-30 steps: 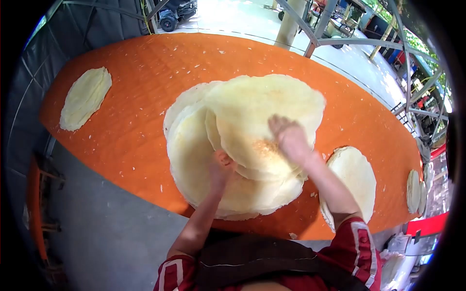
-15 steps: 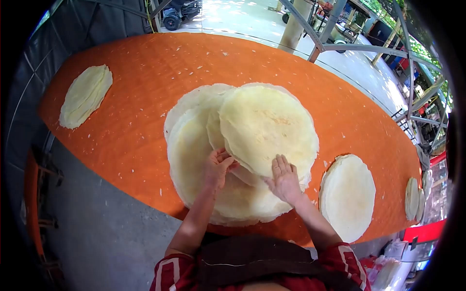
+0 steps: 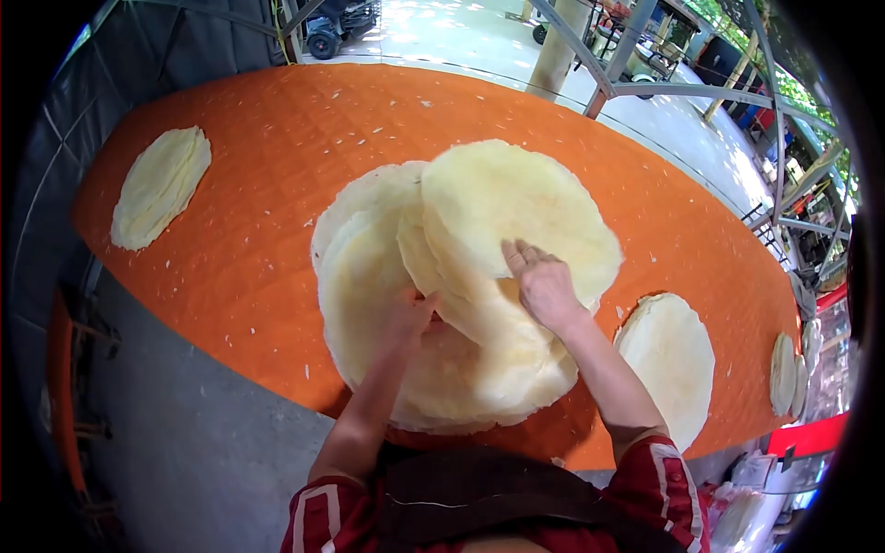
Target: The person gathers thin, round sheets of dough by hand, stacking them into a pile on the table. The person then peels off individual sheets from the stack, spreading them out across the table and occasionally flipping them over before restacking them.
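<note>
A pile of large, thin, pale round flatbreads [image 3: 364,267] lies in front of me, its sheets overlapping and fanned. My right hand [image 3: 546,288] is closed on the near edge of the upper flatbreads [image 3: 516,189], fingers on top and thumb hidden beneath. These upper sheets are shifted toward the far right of the pile, with the sheets under them showing at the near side. Over the left-middle of the pile is my left hand [image 3: 410,315], smeared by motion, its fingertips right by the edge of a lower sheet.
The orange-covered table [image 3: 267,184] is dotted with pale flakes. A folded flatbread stack [image 3: 161,189] lies far left, and a round stack [image 3: 668,369] sits right of the pile. Smaller stacks [image 3: 783,373] are at the far right end. Metal framing [image 3: 687,91] stands beyond the table.
My right hand has moved away from me with the upper flatbreads' edge, and those sheets have slid up and right. My left hand has dropped slightly and away from their edge.
</note>
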### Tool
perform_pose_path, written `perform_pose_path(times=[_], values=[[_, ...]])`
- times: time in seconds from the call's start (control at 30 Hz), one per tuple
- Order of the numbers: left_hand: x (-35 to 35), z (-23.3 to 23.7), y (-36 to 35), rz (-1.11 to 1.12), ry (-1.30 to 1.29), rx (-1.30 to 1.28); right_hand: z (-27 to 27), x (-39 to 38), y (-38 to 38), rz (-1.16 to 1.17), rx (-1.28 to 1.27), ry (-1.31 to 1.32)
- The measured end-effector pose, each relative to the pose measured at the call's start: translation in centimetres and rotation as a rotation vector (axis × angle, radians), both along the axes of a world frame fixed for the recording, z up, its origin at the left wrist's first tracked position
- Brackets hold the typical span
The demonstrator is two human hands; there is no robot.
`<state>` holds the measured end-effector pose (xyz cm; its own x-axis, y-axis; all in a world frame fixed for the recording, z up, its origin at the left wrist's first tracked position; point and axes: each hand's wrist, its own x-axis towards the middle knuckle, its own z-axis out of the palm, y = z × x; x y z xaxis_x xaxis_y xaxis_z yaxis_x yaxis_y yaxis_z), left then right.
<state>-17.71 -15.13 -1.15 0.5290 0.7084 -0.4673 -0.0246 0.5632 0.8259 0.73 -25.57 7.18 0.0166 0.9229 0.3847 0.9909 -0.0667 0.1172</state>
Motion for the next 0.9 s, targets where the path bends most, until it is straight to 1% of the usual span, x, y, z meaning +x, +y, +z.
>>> perform_pose_path(times=[0.03,0.1,0.13,0.23,0.27,0.3,0.33,0.37,0.43,0.5,0.57,0.63,0.73,0.77,0.8,0.83,0.9], values=[[0.4,-0.2,0.0,0.012,-0.022,-0.008,-0.7,0.8,0.2,-0.019,-0.065,0.076],[0.5,0.3,0.1,-0.060,0.135,0.086,-1.1,3.2,0.5,-0.068,-0.191,0.236],[0.7,0.5,0.2,-0.094,0.210,0.130,0.4,3.7,0.8,-0.088,-0.155,0.214],[2.3,-0.2,-0.2,-0.012,0.321,0.259,2.2,2.9,0.5,-0.094,0.111,-0.042],[2.4,-0.1,-0.3,0.011,0.283,0.381,1.3,2.0,0.2,-0.109,0.097,-0.083],[2.4,-0.1,-0.6,0.036,0.244,0.502,-0.9,1.6,-0.1,-0.110,0.065,-0.105],[2.5,-0.1,-0.7,0.066,0.203,0.620,-3.9,1.3,-0.4,-0.114,0.008,-0.061],[2.7,-0.3,-0.7,0.067,0.306,0.692,-6.2,0.9,-0.7,-0.117,-0.052,-0.012],[3.0,-1.1,-0.7,0.063,0.523,0.832,-7.7,-0.4,-1.1,-0.123,-0.059,0.050],[3.3,-2.6,-0.4,0.077,0.548,0.854,-8.2,-1.2,-1.9,-0.117,-0.061,0.120],[3.4,-2.1,-0.1,0.087,0.570,0.853,-7.5,-1.5,-2.3,-0.089,-0.052,0.187],[3.4,-1.5,-0.4,0.082,0.599,0.819,-6.7,-1.1,-2.5,-0.064,-0.076,0.199],[3.2,-2.8,-0.3,0.056,0.710,0.963,-7.1,1.0,-2.5,-0.068,-0.185,0.177],[3.0,-1.8,-0.1,0.022,0.597,0.733,-7.4,2.5,-2.1,-0.074,-0.231,0.160],[2.5,-0.7,-0.1,-0.014,0.483,0.503,-7.1,4.8,-1.5,0.017,-0.126,0.318],[2.2,0.1,0.0,-0.050,0.368,0.274,-3.5,5.2,-0.5,-0.170,-0.232,0.354],[1.9,-0.2,-0.2,0.008,0.314,0.190,2.6,6.1,0.5,-0.195,-0.090,0.253]])
